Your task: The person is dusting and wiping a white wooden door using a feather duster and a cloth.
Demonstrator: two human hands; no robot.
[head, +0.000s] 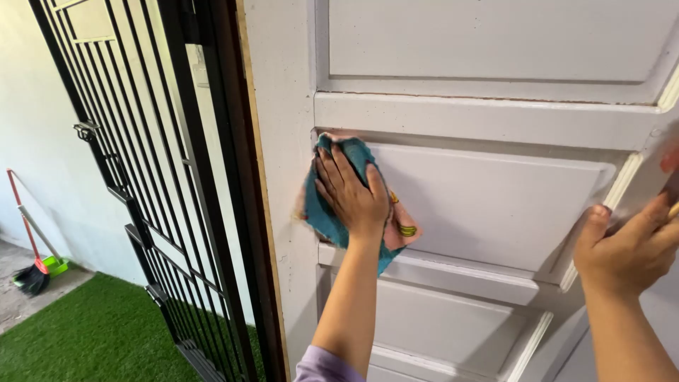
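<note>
My left hand [351, 192] presses a teal and pink cloth [320, 212] flat against a white panelled door [488, 205], at the upper left corner of its middle panel. My right hand [631, 244] grips the door's right edge, fingers curled around it, with a blurred dark object by the fingertips that I cannot identify.
A black metal grille gate [152, 177] stands open to the left of the door. Green artificial grass [92, 332] covers the ground below it. A red-handled broom with a green dustpan [35, 272] leans on the white wall at far left.
</note>
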